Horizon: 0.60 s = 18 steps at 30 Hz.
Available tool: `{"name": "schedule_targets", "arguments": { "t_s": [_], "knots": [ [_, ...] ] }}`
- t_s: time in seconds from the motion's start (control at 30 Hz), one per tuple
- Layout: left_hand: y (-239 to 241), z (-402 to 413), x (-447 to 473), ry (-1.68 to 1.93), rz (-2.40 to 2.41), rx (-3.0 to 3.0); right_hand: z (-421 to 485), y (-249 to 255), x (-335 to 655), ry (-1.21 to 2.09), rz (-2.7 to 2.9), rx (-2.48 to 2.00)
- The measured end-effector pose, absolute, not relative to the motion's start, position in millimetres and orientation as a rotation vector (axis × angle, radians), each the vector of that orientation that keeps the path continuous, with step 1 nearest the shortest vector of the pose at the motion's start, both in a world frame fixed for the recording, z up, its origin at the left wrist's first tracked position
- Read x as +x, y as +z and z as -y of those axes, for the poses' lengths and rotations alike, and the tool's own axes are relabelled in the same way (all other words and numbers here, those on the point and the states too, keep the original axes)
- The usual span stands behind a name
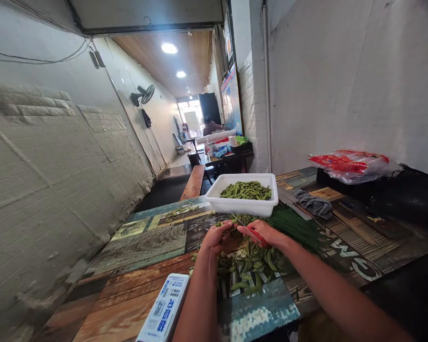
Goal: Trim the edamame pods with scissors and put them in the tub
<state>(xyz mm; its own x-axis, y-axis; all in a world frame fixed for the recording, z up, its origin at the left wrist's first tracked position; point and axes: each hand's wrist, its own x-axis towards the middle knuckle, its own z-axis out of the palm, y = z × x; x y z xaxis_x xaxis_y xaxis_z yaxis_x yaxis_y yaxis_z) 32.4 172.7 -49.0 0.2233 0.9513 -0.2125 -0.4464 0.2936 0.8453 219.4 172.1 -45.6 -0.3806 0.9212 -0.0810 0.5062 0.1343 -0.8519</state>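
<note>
Head view shows an edamame pod (225, 224) pinched at the fingertips of the left hand (216, 240), held above the table (146, 242) just short of a white tub. The right hand (267, 233) is closed around red-handled scissors (253, 231), their blades angled up toward the pod. Directly under both hands lies a loose pile of pods (249, 273), reaching close to the table's near edge. The white tub (244, 205), part filled with pods, stands just beyond the hands. A bunch of thin green stalks (294, 227) lies beside the right wrist, with a grey cloth (314, 203) farther out and a red-and-clear plastic bag (353, 166) well apart by the wall. Left of the hands the tabletop is open to its edge, where a wooden bench (193, 182) runs along the aisle.
</note>
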Motion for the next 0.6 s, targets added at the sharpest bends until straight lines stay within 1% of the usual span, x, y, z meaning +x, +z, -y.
{"name": "schedule_targets", "arguments": {
  "t_s": [0.17, 0.23, 0.3, 0.37, 0.47, 0.53, 0.57, 0.6],
  "knots": [
    [-38, -167, 35, 1.09, -0.882, 0.683, -167, -45, 219, 1.227, 1.896, -1.348],
    [-30, -163, 36, 1.185, -0.93, 0.643, -165, -43, 218, 1.257, 1.893, -1.386],
    [-18, -159, 39, 1.472, -1.021, 0.569, -165, -40, 218, 1.217, 1.916, -1.441],
    [-2, -160, 42, 1.857, -1.098, 0.503, -166, -37, 217, 1.098, 1.956, -1.503],
    [28, -180, 47, 2.271, -1.148, 0.606, -169, -33, 218, 0.964, 1.991, -1.581],
    [47, -207, 48, 2.468, -1.255, 0.723, -170, -31, 219, 0.985, 1.967, -1.583],
    [54, -223, 48, 2.521, -1.343, 0.791, -171, -31, 220, 1.019, 1.939, -1.566],
    [59, -239, 47, 2.492, -1.451, 0.931, -172, -31, 222, 1.054, 1.902, -1.54]
  ]
}}
